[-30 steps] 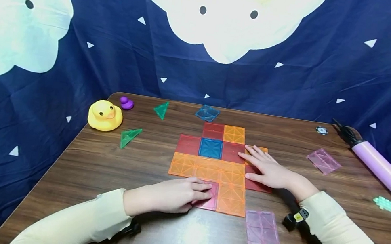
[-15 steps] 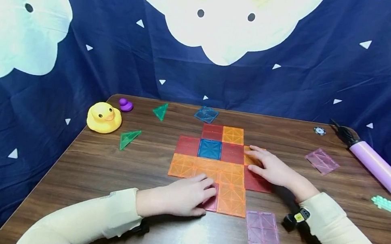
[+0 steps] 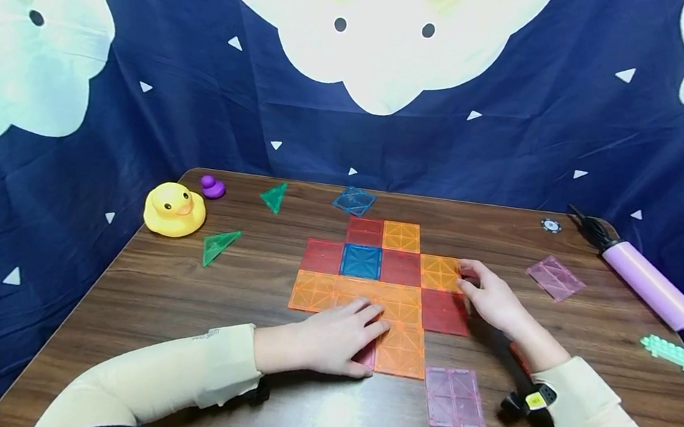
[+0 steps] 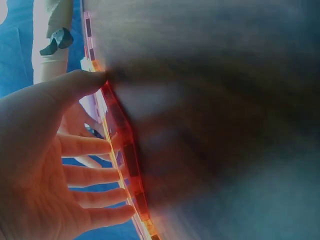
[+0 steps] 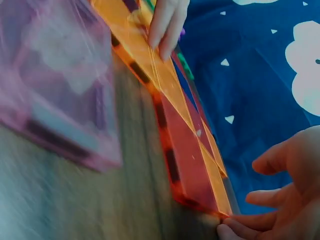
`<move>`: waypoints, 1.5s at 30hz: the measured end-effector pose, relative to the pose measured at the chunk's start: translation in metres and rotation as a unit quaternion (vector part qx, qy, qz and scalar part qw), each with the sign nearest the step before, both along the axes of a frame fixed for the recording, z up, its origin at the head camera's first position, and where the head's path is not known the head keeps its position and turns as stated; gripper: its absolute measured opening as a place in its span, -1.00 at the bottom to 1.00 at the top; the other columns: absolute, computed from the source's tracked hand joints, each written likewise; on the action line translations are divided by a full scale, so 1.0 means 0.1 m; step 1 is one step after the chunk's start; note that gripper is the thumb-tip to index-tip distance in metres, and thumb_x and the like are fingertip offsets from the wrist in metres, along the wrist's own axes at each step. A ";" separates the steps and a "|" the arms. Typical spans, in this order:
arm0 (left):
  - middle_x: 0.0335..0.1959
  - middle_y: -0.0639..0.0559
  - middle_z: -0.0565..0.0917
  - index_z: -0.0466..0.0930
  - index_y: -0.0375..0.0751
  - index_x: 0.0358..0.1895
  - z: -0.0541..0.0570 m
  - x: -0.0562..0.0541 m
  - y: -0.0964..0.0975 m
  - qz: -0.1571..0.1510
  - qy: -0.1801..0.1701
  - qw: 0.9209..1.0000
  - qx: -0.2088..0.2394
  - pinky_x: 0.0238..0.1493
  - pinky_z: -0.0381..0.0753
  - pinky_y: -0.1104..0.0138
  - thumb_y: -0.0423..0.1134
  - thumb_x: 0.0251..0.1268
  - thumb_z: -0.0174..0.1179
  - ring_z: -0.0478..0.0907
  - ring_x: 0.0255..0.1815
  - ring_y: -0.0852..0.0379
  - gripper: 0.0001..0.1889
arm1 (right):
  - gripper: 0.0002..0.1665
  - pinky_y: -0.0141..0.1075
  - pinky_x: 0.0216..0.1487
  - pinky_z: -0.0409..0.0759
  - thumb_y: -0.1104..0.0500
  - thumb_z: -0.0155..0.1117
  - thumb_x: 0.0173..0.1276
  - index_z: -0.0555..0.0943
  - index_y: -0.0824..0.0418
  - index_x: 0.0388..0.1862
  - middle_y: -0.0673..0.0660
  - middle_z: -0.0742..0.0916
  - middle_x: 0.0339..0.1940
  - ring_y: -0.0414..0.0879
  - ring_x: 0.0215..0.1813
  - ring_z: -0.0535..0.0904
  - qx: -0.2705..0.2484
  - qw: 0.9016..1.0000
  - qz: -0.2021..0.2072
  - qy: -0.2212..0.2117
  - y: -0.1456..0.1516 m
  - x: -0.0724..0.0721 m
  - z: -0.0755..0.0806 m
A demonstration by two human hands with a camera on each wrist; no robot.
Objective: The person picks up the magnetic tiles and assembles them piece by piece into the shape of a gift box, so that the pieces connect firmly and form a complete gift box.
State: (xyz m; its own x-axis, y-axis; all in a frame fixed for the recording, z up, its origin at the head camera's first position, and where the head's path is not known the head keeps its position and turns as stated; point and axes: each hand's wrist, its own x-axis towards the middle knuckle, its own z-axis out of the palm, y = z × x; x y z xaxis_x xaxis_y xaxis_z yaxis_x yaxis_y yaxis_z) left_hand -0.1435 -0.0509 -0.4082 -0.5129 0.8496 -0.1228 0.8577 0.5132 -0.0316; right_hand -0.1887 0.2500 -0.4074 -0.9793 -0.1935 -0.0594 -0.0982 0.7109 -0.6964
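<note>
Translucent square tiles lie joined flat in a patchwork around one blue tile (image 3: 361, 261). My left hand (image 3: 333, 337) rests over its near side with relaxed, spread fingers, mostly covering a pink tile (image 3: 368, 356). Its fingertips reach the orange tile (image 3: 400, 352) beside that. In the left wrist view, the thumb (image 4: 90, 82) lies at the patchwork's near edge. My right hand (image 3: 491, 302) is at the right edge of another orange tile (image 3: 438, 273), beyond a red tile (image 3: 444, 313). Loosely bent fingers touch the edge there in the right wrist view.
A loose purple tile (image 3: 455, 398) lies near the front, a pink one (image 3: 555, 277) at right. Behind are a blue tile (image 3: 354, 201) and green triangles (image 3: 273, 197). A yellow duck (image 3: 175, 210) stands left; a lilac cylinder (image 3: 653, 285) with a black cord lies right.
My right hand has slid off the top of the orange tile to its right edge. The left hand has moved right across the pink tile, its fingers spreading. The tiles keep their arrangement.
</note>
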 end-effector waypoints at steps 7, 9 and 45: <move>0.41 -0.22 0.44 0.41 -0.23 0.46 -0.01 0.02 -0.01 -0.022 0.030 0.999 0.005 0.39 0.38 0.19 0.19 0.37 0.17 0.40 0.37 -0.14 -0.26 | -0.38 -0.23 -0.06 0.51 0.30 -0.05 0.58 0.17 0.43 0.55 0.48 0.34 0.44 0.06 -0.05 0.49 -0.202 0.975 -0.036 -0.091 -0.06 0.06 -0.02; 0.40 -0.22 0.45 0.41 -0.24 0.46 -0.01 0.02 -0.01 -0.026 0.034 0.999 0.004 0.39 0.38 0.19 0.17 0.39 0.15 0.40 0.36 -0.14 -0.28 | -0.39 -0.38 -0.19 0.46 0.34 -0.10 0.57 0.16 0.45 0.54 0.44 0.32 0.43 -0.11 -0.17 0.46 -0.258 0.959 -0.052 -0.105 -0.06 0.07 -0.02; -0.16 0.02 0.78 0.70 -0.20 0.13 0.17 -0.12 -0.04 -0.021 -0.063 0.986 0.156 -0.20 0.68 0.37 -0.21 0.54 0.11 0.71 -0.26 0.22 -0.71 | -0.39 -0.30 -0.02 0.65 0.16 0.08 0.62 0.20 0.36 0.51 -0.04 0.70 -0.04 -0.22 -0.12 0.65 -0.453 0.876 -0.057 -0.158 -0.29 -0.03 -0.04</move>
